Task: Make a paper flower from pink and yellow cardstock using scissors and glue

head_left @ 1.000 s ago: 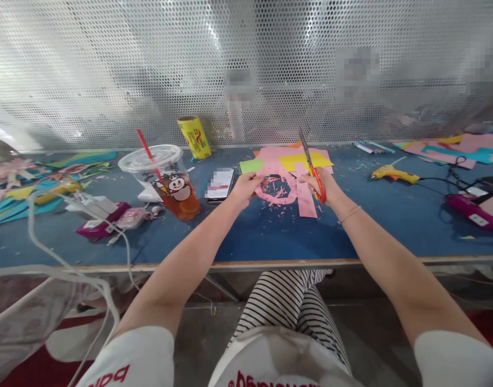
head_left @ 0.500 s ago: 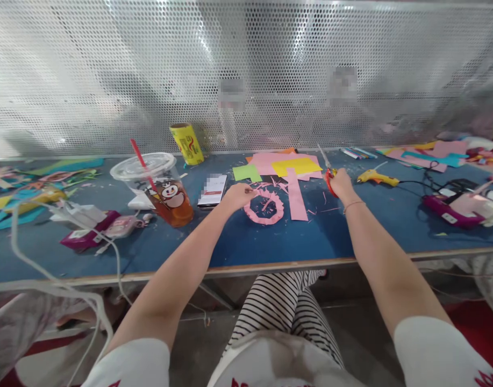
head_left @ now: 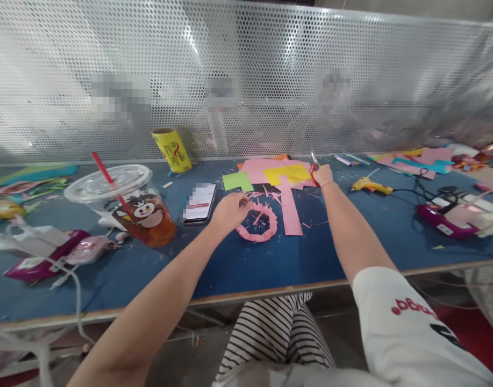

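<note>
A pink paper ring (head_left: 266, 233) with a fringed edge lies flat on the blue table. At its upper left edge is my left hand (head_left: 231, 210), its fingers curled together; whatever they pinch is too small to make out. Thin pink paper scraps (head_left: 272, 196) lie in and around the ring. My right hand (head_left: 323, 175) grips scissors (head_left: 313, 169) by their red handles, blades pointing away from me. Just left of that hand, a pink paper strip (head_left: 291, 212) reaches toward me from stacked sheets, among them a yellow sheet (head_left: 286, 174) and a green piece (head_left: 237, 181).
Left of my left hand are a phone (head_left: 200, 203), a drink cup (head_left: 143, 215) with a red straw and a yellow tube (head_left: 172, 150). A corded yellow glue gun (head_left: 371, 185) and purple power strip (head_left: 445, 221) lie right. A perforated metal panel (head_left: 262, 80) rises behind.
The view has shifted, with table items appearing lower and further left. The right hand, still holding the scissors, has moved nearer the paper stack. The left hand stays by the ring.
</note>
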`<state>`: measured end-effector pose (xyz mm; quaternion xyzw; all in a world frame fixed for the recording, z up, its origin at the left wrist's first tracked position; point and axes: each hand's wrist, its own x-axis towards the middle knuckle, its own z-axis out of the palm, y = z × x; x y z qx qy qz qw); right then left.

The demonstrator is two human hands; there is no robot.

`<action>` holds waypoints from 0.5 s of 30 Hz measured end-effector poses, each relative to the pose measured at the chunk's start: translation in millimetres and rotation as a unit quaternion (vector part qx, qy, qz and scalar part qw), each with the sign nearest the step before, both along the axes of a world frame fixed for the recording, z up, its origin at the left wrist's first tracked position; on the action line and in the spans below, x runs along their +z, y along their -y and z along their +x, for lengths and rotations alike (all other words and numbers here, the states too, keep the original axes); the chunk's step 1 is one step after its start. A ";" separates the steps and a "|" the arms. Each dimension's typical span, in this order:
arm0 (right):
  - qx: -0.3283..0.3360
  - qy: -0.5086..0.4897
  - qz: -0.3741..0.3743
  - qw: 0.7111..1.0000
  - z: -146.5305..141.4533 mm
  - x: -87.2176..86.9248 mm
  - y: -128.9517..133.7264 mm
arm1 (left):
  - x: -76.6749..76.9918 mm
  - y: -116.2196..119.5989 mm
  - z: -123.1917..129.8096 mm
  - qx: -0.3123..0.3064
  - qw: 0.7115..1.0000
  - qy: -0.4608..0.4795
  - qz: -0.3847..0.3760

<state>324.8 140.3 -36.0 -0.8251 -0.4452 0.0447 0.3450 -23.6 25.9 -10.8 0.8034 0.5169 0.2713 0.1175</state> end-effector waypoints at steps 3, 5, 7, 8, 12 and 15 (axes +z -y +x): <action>-0.035 0.013 -0.009 0.999 -6.6 -13.1 -4.4 | 2.2 3.4 1.7 -0.001 0.999 0.030 0.016; -0.054 0.022 -0.018 0.998 -8.8 -17.8 -5.9 | 2.4 5.5 3.5 -0.012 0.998 0.060 0.022; -0.054 0.018 -0.022 0.998 -8.7 -19.2 -6.5 | 2.1 7.2 5.3 -0.022 0.994 0.101 0.023; -0.051 0.014 -0.021 0.998 -8.1 -19.2 -6.4 | 1.9 7.8 6.0 -0.024 0.992 0.122 0.024; -0.037 0.007 -0.006 0.999 -6.6 -18.2 -4.0 | 0.8 6.6 5.1 -0.017 0.986 0.162 0.023; -0.024 0.006 0.011 1.000 -7.8 -18.0 -0.6 | -0.8 2.4 1.1 -0.002 0.988 0.150 0.019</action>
